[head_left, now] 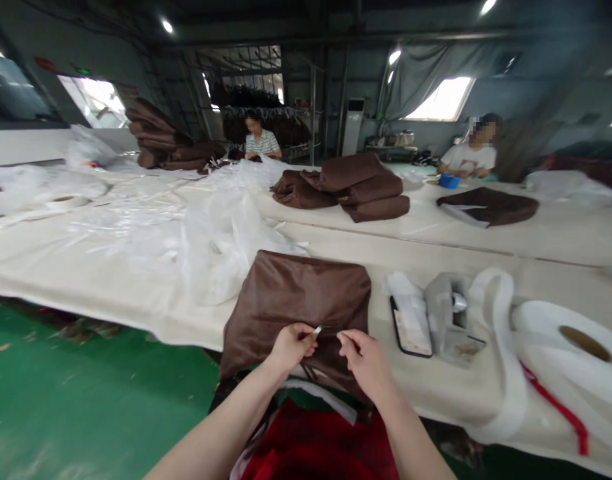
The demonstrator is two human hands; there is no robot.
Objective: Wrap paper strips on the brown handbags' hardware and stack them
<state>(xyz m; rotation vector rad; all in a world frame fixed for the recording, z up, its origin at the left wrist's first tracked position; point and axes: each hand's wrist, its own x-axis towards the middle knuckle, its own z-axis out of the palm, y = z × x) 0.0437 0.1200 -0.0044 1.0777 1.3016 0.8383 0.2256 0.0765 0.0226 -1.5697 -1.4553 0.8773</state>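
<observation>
A brown bag (306,287) lies at the near edge of the cream-covered table, partly hanging toward the red clothing. Over its middle, my left hand (293,347) is closed in a pinch on a small white piece (317,331), beside a slit or zip line. My right hand (363,357) is just to the right, above the bag's right part, with fingers curled together; whatever is between its fingertips is too small to make out. A gap separates the two hands.
Clear plastic bags (221,247) spread behind left. To the right lie a phone (411,327), a clear packet (449,320), a white tape roll (566,333) and a red strap (556,403). Brown bags (356,183) are piled farther back. Two people sit across the table.
</observation>
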